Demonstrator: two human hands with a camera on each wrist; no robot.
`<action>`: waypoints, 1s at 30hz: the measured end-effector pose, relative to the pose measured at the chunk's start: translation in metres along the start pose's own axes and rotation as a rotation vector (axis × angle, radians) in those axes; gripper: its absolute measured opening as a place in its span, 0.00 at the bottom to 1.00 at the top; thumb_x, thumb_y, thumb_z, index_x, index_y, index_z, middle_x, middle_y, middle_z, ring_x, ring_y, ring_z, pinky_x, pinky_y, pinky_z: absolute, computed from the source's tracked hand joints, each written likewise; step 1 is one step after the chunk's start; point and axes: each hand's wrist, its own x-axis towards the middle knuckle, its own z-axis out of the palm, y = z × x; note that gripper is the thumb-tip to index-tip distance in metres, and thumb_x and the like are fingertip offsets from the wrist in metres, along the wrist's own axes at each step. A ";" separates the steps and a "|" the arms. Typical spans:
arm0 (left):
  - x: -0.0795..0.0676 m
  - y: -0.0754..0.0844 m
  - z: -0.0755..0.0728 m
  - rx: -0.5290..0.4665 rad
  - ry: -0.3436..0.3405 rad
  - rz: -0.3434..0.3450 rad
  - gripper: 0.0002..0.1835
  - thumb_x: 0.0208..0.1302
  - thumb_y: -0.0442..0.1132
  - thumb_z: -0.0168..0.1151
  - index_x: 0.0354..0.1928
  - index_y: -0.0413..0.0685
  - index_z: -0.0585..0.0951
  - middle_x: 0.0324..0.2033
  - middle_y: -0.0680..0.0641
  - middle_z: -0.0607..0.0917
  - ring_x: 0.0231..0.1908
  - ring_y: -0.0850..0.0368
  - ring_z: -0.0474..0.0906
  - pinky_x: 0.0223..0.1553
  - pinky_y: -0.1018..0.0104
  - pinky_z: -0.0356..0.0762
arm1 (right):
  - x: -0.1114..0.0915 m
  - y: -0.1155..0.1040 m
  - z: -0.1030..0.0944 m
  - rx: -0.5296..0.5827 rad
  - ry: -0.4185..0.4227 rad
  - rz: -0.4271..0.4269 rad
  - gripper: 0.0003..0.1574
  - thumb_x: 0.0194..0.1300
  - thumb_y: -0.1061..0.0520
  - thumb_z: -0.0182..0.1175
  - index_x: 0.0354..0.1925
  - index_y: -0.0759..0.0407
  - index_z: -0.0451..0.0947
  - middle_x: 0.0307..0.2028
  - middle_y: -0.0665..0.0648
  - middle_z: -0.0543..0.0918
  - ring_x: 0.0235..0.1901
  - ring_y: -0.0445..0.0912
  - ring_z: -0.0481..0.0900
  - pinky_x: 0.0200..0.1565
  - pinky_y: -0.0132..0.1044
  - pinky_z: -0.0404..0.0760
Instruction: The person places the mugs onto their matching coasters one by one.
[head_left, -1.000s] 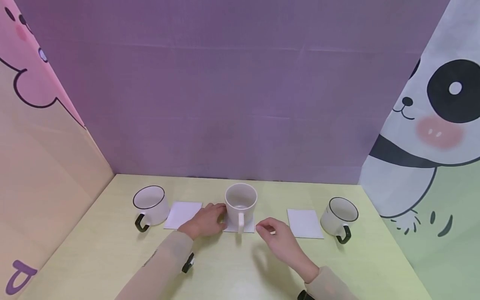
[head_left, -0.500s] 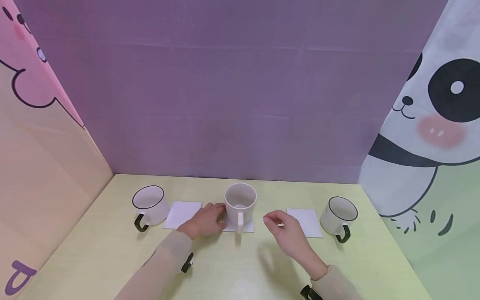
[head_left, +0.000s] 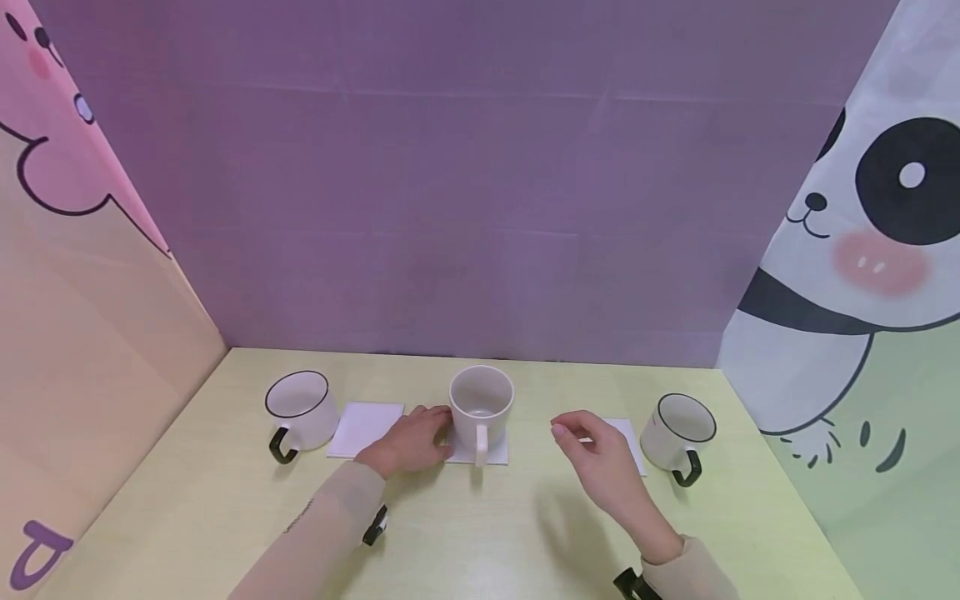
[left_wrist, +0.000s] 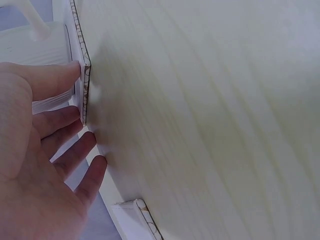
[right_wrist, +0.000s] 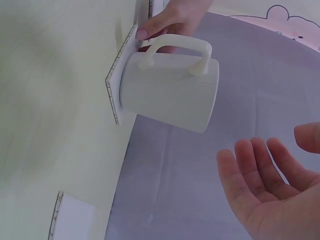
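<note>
A plain white mug stands upright on a square white coaster in the middle of the table, its handle toward me. My left hand rests at the coaster's left edge; in the left wrist view the thumb and forefinger touch the edge of it. To the right of the mug my right hand is held above the table with bent fingers and holds nothing. It partly hides the right coaster. The right wrist view shows the right hand's fingers apart from the mug.
A black-rimmed white mug with a black handle stands at the left, beside another white coaster. At the right stands a similar mug. A purple cloth hangs behind the table.
My right hand has moved to the right, away from the white mug and over toward the right coaster. The left hand and the mugs have stayed in place.
</note>
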 end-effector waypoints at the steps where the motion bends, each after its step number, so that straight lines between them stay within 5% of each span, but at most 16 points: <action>1: 0.000 0.000 0.000 -0.001 0.000 0.001 0.32 0.63 0.44 0.68 0.68 0.41 0.74 0.68 0.43 0.75 0.61 0.44 0.71 0.61 0.42 0.70 | -0.001 -0.001 -0.002 0.001 0.001 0.002 0.08 0.72 0.56 0.63 0.45 0.58 0.85 0.40 0.52 0.87 0.42 0.44 0.84 0.44 0.36 0.82; 30: 0.000 0.001 0.000 0.007 0.008 0.007 0.32 0.63 0.44 0.68 0.67 0.40 0.75 0.67 0.42 0.75 0.59 0.44 0.72 0.60 0.42 0.71 | -0.013 0.007 -0.041 -0.069 0.121 -0.006 0.09 0.71 0.59 0.63 0.47 0.59 0.85 0.43 0.55 0.87 0.40 0.40 0.82 0.41 0.32 0.81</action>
